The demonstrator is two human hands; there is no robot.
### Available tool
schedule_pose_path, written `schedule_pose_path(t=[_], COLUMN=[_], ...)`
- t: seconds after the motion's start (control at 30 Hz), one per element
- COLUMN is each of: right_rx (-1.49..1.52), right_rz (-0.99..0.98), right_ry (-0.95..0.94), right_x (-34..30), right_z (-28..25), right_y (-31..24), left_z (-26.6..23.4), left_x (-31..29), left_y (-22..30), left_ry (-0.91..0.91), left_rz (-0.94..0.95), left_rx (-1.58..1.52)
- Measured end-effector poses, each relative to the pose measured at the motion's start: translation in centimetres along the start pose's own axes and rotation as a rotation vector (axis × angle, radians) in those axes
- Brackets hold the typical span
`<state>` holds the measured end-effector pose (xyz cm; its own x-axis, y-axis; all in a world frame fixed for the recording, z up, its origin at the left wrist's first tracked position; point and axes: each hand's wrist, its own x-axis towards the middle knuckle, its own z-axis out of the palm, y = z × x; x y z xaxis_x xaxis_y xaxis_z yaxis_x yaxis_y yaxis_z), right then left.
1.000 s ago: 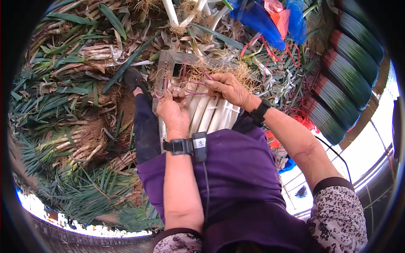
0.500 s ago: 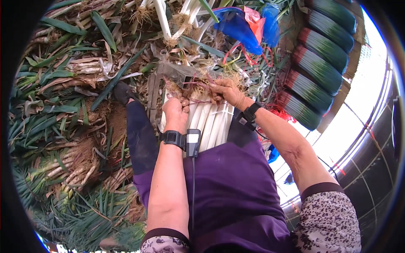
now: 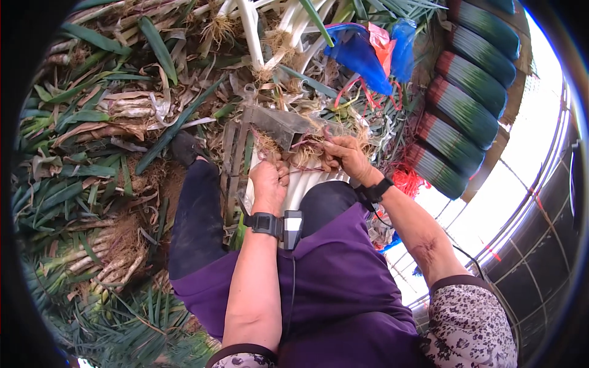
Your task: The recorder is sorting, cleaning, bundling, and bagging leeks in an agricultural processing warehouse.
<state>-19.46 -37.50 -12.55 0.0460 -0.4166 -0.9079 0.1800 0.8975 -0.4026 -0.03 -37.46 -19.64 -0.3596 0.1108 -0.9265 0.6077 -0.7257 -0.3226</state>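
A bundle of long white-stemmed green onions (image 3: 299,189) lies in front of me, its rooty ends away from me. My left hand (image 3: 270,180) is closed at the left of the bundle, gripping a thin reddish-purple string that crosses the stems. My right hand (image 3: 348,156) pinches the string's other side by the roots, at the bundle's right. My dark-clad knee (image 3: 330,199) presses over the right part of the bundle and hides the lower stems. A grey metal piece (image 3: 277,124) stands just beyond the roots.
Loose onions and trimmed leaves (image 3: 92,172) cover the ground at left. Finished bundles (image 3: 464,113) with green tops are stacked in a row at right. Blue and red plastic bags (image 3: 362,58) lie beyond my hands, with red string (image 3: 408,179) to the right.
My right knee has come up onto the bundle, covering much of the stems seen before. Both hands keep their hold on the string, and the view has shifted slightly.
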Motion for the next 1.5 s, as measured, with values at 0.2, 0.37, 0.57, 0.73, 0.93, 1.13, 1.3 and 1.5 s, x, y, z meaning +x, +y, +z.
schedule_pose_path(t=[0.2,0.37,0.57,0.73,0.93,1.13,1.3,1.5], right_rx=[0.044,-0.171,-0.377,-0.402,-0.38,-0.447,-0.389,-0.401], right_rz=[0.061,0.087,-0.123,-0.048,-0.135,-0.152,-0.174,-0.256], right_ry=[-0.016,0.04,0.131,0.095,0.191,0.131,0.025,-0.04], right_x=[-3.3,-5.3,-0.8,-5.0,-1.1,-0.5,0.1,0.3], right_z=[0.8,2.6,-0.5,0.5,-1.2,-2.4,-3.1,-2.3], right_y=[-1.3,-1.9,0.2,0.1,1.8,1.8,1.4,1.7], left_z=[1.2,1.2,0.6,0.4,0.1,-0.3,-0.1,-3.7], left_x=[-4.1,-8.0,-3.0,-5.9,-2.2,-2.1,-2.4,-2.7], left_y=[-1.5,-6.3,0.2,-2.4,-1.2,-2.0,-2.1,-3.8], left_ry=[0.022,-0.013,0.155,0.177,0.292,0.257,0.262,0.18], left_rz=[0.14,0.595,0.245,0.149,0.253,0.251,0.287,0.366], left_rx=[0.11,0.47,0.206,0.217,0.267,0.217,0.185,0.004])
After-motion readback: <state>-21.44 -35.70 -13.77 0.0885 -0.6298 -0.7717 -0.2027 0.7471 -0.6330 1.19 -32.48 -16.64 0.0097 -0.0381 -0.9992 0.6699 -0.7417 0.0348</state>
